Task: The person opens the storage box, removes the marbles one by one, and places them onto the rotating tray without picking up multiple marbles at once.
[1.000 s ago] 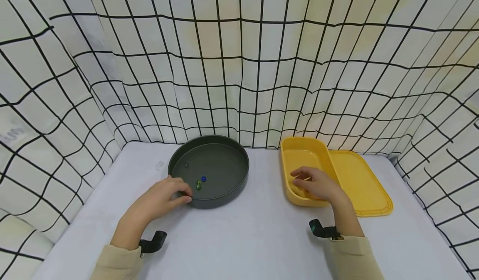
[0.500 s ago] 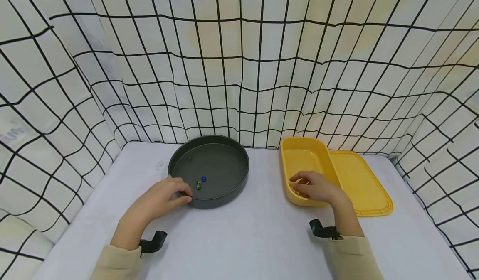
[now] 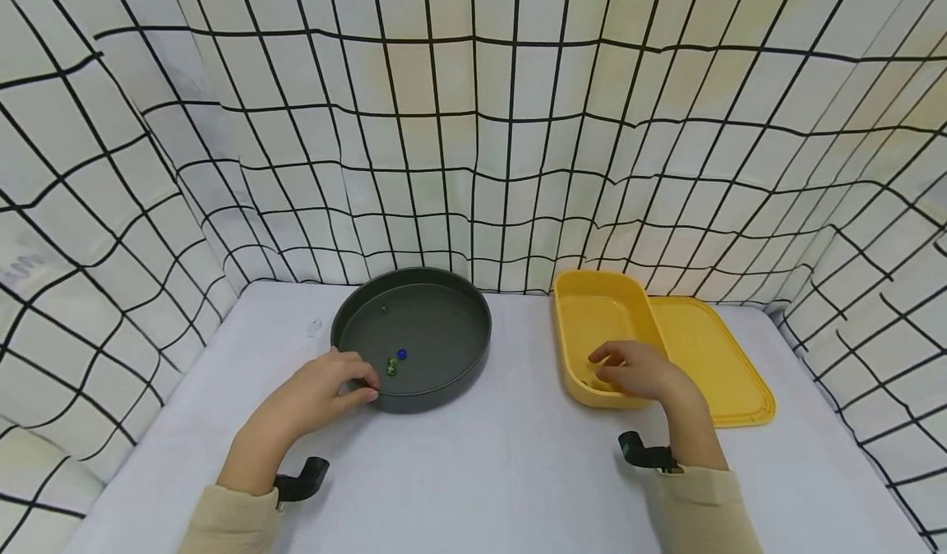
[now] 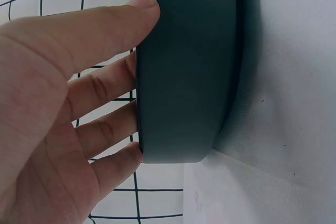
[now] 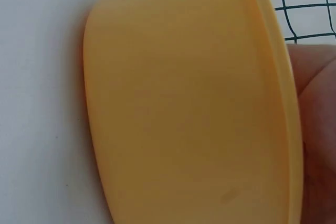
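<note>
My left hand holds the near-left rim of a dark round pan. In the left wrist view the thumb lies on the pan's outer wall, with the other fingers behind the rim. Inside the pan are green beads, a blue bead and a tiny clear-looking piece. My right hand reaches with bent fingers into the near end of a yellow box. In the right wrist view the box's wall hides the fingertips, so anything between them cannot be made out.
A flat yellow lid lies against the box's right side. White cloth covers the table. Black grid netting over white sheets closes off the back and both sides. A small clear thing lies left of the pan.
The tiny clear-looking piece has moved toward the back and right inside the pan. My right hand has shifted slightly right within the box. My left hand stays on the rim.
</note>
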### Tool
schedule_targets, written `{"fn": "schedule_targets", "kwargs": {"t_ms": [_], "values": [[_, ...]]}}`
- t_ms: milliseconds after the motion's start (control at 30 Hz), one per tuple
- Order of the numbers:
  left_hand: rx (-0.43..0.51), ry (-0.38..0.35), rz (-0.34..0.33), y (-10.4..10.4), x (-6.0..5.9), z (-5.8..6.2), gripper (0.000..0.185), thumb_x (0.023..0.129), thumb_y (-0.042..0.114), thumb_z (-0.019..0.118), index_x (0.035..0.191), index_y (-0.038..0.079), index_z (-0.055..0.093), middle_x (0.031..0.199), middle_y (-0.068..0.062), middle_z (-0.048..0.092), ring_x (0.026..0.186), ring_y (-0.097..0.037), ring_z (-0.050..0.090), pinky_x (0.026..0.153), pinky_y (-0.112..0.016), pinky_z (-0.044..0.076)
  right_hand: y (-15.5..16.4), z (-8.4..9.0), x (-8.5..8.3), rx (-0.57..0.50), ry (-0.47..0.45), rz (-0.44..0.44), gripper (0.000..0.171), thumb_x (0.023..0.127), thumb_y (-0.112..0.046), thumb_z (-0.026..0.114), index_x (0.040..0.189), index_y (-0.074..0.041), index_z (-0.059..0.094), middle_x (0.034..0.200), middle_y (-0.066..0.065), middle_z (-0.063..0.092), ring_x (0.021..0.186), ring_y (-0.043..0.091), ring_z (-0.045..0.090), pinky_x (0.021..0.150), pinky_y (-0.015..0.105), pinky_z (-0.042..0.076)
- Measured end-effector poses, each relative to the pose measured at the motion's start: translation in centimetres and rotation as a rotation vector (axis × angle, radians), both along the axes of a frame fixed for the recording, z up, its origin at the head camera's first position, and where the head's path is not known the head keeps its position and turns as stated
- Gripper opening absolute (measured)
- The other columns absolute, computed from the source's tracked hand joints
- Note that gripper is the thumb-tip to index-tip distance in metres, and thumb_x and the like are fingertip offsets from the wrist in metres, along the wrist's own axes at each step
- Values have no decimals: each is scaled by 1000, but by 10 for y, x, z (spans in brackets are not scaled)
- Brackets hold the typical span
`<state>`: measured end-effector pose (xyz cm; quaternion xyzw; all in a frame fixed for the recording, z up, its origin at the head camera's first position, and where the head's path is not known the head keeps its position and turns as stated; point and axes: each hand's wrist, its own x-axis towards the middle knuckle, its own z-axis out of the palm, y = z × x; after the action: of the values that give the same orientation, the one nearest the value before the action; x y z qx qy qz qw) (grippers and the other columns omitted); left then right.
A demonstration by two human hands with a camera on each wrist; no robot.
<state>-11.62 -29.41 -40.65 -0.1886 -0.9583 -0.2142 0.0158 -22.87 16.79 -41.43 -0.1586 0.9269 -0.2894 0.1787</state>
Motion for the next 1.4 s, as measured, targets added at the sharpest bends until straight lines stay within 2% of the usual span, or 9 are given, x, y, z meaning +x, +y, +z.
{"fn": "schedule_targets", "kwargs": {"t_ms": [133,267,400,533,667,767,933,1167,1400], "values": [[4,-2,-4,0,1,0,10,88,18,77,91,26,72,88,18,60,90,-16,61,108,-55,40,-2,-1,2,2,-52,21,22,97,-23,61,117,-14,68,101,5,65,87,20,58,76,34,50],[13,-6,-4,0,1,0,10,88,18,77,90,26,72,87,18,60,90,-17,61,113,-59,33,-4,-1,4,2,-76,50,21,97,-25,62,114,-16,69,100,3,64,88,20,56,76,34,48],[15,-8,4,-1,1,0,10,88,18,77,90,26,72,87,17,60,90,-17,61,113,-59,33,-6,-1,3,1,-77,67,21,98,-26,61,114,-15,69,100,3,64,89,20,55,76,34,48],[15,-9,7,-1,1,0,10,88,18,77,90,27,72,87,17,60,90,-17,61,114,-59,32,-7,1,1,18,-1,28,27,99,-27,61,120,-11,66,104,9,64,91,24,57,77,38,51],[13,-7,3,-1,1,1,10,88,18,77,90,26,72,87,17,60,91,-17,62,113,-58,33,-6,2,-1,79,115,-37,33,99,-28,60,126,-10,65,122,20,63,108,36,59,91,52,51],[13,-8,0,-1,1,1,10,88,18,77,90,26,72,88,17,60,90,-17,62,113,-58,33,-6,1,-1,122,137,-53,34,97,-28,61,126,-10,65,129,22,61,116,39,56,99,59,46],[14,-10,-2,-1,1,0,10,88,18,77,90,27,72,88,17,60,90,-17,61,112,-58,35,-6,0,1,148,68,-39,35,96,-29,63,125,-10,65,128,21,61,111,35,57,96,56,48],[12,-4,2,0,1,1,10,88,17,77,90,25,72,88,17,61,91,-16,61,113,-58,33,-7,0,2,140,-4,-6,30,96,-32,65,120,-13,66,106,8,66,93,24,58,80,42,52],[8,-6,5,0,0,1,9,87,17,77,90,25,73,88,17,61,90,-15,61,114,-59,32,-14,-3,1,48,-39,98,20,98,-28,60,113,-18,68,99,0,65,88,19,56,77,34,48]]}}
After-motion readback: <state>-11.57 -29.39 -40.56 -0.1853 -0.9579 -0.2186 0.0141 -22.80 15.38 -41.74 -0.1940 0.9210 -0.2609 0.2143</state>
